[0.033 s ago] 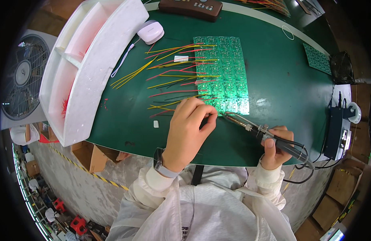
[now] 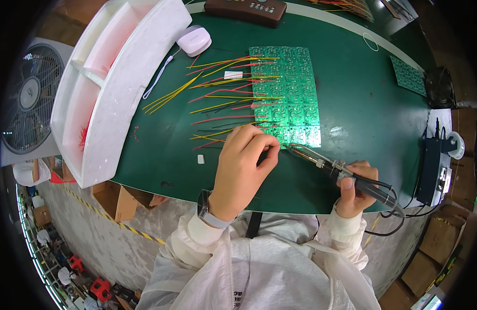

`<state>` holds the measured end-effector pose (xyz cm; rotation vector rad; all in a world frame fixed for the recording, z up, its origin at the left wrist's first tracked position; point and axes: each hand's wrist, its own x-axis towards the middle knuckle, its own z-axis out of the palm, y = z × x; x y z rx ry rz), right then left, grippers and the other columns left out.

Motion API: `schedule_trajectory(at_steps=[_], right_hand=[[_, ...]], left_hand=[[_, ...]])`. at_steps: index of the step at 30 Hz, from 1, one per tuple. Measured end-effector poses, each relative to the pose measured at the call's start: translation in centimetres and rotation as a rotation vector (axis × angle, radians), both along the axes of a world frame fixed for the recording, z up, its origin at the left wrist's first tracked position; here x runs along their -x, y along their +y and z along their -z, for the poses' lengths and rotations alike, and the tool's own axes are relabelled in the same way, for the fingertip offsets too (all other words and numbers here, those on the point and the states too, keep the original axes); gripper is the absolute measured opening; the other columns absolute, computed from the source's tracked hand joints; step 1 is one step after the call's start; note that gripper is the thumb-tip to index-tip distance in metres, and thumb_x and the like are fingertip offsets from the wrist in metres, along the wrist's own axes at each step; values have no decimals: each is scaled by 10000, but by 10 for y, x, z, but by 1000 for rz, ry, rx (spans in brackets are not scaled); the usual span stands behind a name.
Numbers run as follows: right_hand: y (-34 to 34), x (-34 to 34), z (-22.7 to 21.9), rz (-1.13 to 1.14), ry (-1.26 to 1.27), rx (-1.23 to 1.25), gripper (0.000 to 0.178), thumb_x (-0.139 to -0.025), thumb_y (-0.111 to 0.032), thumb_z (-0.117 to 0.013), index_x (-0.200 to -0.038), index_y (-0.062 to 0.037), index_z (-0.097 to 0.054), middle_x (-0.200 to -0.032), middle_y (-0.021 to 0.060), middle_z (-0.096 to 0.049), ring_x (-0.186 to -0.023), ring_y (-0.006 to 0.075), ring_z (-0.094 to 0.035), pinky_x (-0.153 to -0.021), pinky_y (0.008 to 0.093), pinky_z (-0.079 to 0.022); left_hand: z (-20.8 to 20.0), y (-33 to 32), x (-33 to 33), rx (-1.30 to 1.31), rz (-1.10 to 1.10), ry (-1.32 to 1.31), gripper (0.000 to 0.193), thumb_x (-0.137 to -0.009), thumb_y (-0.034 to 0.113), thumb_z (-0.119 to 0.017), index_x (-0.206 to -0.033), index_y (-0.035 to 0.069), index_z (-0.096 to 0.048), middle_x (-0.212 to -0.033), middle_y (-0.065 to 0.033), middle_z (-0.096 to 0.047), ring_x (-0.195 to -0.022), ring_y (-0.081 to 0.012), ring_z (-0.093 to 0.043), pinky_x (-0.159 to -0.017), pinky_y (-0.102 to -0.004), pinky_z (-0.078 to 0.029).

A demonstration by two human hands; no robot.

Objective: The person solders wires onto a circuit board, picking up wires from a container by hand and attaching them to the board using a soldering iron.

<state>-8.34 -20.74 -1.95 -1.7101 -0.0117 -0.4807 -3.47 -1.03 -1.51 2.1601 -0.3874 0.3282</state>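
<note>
A soldering iron (image 2: pixel 365 188) with a feed tube and cables along it is gripped in my right hand (image 2: pixel 352 199). Its tip reaches the near edge of a green circuit board panel (image 2: pixel 295 103). My left hand (image 2: pixel 242 173) is closed in a pinch at that same edge, on what looks like a thin wire whose end barely shows beside the tip. Red, yellow and black wires (image 2: pixel 228 118) stick out from the panel's left side. Several loose yellow wires (image 2: pixel 168 98) lie farther left.
A white foam bin (image 2: pixel 122 88) with compartments holding red wires stands at left, near a fan (image 2: pixel 29 93). A lilac handheld device (image 2: pixel 193 41), a brown case (image 2: pixel 244 10) and another board (image 2: pixel 408 75) lie on the green table. A black soldering station (image 2: pixel 431 170) stands at right.
</note>
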Motion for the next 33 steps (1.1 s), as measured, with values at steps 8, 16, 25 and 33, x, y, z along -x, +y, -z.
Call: schedule_trajectory(at_steps=[8, 16, 25, 33], right_hand=[[4, -18, -8, -103, -166, 35, 241, -711, -144, -620, -790, 35, -479, -668, 107, -489, -562, 137, -429, -520, 249, -355], [1, -32, -12, -148, -178, 46, 238, -696, -147, -622, -769, 26, -476, -656, 95, -480, -541, 124, -404, -501, 245, -333], [-1, -42, -3, -142, -256, 0, 273, -690, -185, -640, -756, 15, -466, -622, 84, -465, -531, 128, -400, -486, 242, -318], [2, -42, -1, -135, -263, -13, 281, -707, -199, -635, -764, 14, -459, -640, 88, -469, -536, 131, -402, -492, 243, -322]], left_hand=[[7, -2, 1, 36, -20, -8, 175, -623, -101, -611, -744, 5, -543, -716, -63, -490, -629, -163, -519, -543, -250, -431], [8, -5, -1, 44, -55, -32, 165, -628, -85, -619, -738, 12, -544, -701, -59, -486, -622, -164, -509, -554, -251, -427], [0, -5, -4, -51, -42, -56, 185, -589, -64, -633, -723, 28, -545, -696, -51, -486, -611, -172, -502, -558, -268, -410], [2, -4, -4, -129, -59, -125, 205, -560, -56, -630, -704, 48, -528, -690, -38, -475, -616, -182, -491, -563, -291, -396]])
